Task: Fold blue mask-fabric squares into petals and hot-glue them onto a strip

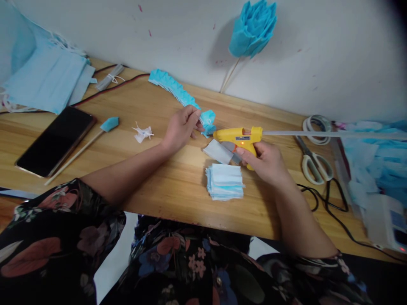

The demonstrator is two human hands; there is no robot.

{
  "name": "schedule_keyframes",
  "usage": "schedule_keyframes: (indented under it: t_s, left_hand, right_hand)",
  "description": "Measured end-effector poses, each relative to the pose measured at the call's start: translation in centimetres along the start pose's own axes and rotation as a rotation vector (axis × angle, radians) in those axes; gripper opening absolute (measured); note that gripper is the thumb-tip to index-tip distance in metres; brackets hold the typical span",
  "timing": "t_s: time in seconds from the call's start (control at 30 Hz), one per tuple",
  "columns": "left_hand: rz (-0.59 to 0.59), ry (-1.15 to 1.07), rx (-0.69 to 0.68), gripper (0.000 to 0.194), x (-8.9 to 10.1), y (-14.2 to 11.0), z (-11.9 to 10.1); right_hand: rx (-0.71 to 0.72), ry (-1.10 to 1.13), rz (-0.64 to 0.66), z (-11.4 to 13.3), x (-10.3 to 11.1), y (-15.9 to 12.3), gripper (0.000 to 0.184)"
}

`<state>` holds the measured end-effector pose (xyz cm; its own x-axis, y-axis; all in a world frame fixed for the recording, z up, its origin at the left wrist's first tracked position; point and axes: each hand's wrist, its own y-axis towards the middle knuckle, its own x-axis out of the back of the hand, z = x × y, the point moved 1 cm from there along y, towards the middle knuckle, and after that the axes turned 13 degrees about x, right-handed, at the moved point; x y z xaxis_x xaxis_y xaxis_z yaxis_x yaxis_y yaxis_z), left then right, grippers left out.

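My right hand [269, 163] is wrapped round the handle of a yellow glue gun [235, 135], a long clear glue stick [318, 134] sticking out of its back. The gun's nozzle points left at a small folded blue fabric piece [208, 120], touching it or very close. My left hand [182, 129] pinches that piece at its edge; the fingertips are partly hidden. Behind this hand, a row of overlapping blue folded pieces [173, 88] lies across the table. Below the gun are a pale flat piece [218, 151] and a stack of cut mask fabric [225, 181].
A blue fabric flower [252, 29] on a stick leans at the wall. Left lie masks [47, 72], a phone [55, 142], a blue-tipped stick [82, 150] and a white scrap [143, 133]. Scissors [313, 163], tape [317, 127], a black cord [337, 207] and blue scraps [375, 152] are right.
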<state>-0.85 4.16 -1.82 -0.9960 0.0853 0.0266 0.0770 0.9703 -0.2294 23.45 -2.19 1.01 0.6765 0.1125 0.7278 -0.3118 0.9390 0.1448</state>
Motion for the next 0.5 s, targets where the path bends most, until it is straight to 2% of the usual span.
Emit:
schedule_keyframes:
  t_s: [0.5]
  left_hand:
    - [-0.001, 0.001, -0.001, 0.025, -0.03, -0.11, -0.19]
  right_hand:
    - [0.041, -0.064, 0.017, -0.26, -0.10, 0.19, 0.051]
